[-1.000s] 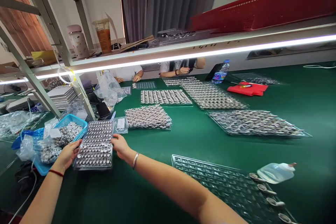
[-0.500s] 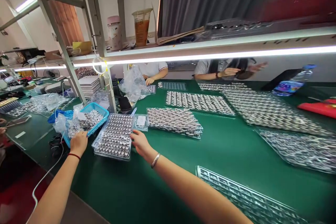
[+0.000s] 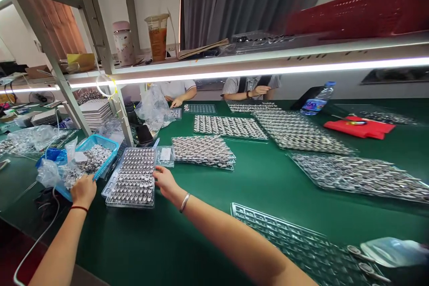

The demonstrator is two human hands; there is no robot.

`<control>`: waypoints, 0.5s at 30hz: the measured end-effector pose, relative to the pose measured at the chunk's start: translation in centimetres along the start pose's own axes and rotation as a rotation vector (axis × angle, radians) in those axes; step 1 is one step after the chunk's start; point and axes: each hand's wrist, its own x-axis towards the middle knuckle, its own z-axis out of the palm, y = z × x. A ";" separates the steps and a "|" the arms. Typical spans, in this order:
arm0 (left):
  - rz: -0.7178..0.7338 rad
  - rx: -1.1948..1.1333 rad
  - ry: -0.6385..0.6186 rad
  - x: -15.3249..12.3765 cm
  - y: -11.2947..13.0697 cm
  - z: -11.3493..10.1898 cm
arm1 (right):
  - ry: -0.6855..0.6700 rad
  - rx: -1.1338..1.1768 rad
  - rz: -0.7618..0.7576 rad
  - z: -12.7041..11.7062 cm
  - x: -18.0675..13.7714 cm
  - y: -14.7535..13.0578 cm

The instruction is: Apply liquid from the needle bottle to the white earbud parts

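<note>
My left hand (image 3: 83,192) is closed on the near rim of a blue plastic basket (image 3: 112,146), which holds small white and metallic parts and clear plastic bags. To its right lies a stack of clear plastic trays (image 3: 134,202), with rows of small round metallic parts in the top one. My right hand (image 3: 166,183) has its fingers bent around the right edge of this stack. The fingertips of both hands are partly hidden. Just beyond my right hand, a small clear bag with a white label (image 3: 165,154) rests against the tray.
Filled trays (image 3: 203,152) spread across the green table (image 3: 208,187). An unfilled-looking clear tray (image 3: 268,228) lies near my right forearm. Metal shelf posts (image 3: 120,116) rise behind the basket. A water bottle (image 3: 317,100) and red cloth (image 3: 362,127) are farther right. Two people sit opposite.
The view has turned right, bringing the red cloth and a clear bag at lower right into sight. Both my hands keep their places on basket and trays. One person opposite has lowered a hand.
</note>
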 end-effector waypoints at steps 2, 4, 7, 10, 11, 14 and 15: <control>-0.019 -0.009 0.008 0.6 0.2 0.0 | -0.001 -0.003 0.000 0.0 0.1 0.0; -0.018 -0.036 0.010 1.2 0.5 -0.1 | -0.002 -0.006 -0.002 0.1 0.2 0.0; 0.003 -0.114 0.024 1.6 1.2 -0.7 | -0.001 -0.011 -0.002 0.3 0.4 0.0; 0.000 -0.233 0.100 1.2 2.1 -1.5 | 0.010 -0.013 -0.006 0.6 0.8 0.1; -0.004 -0.285 0.127 0.9 2.4 -1.7 | 0.017 -0.014 -0.008 0.8 1.0 0.2; -0.024 -0.484 0.141 -0.2 3.1 -2.0 | 0.048 -0.015 -0.016 1.2 1.7 0.5; -0.039 -0.559 0.131 -0.7 3.2 -1.9 | 0.061 -0.015 -0.018 1.3 1.9 0.5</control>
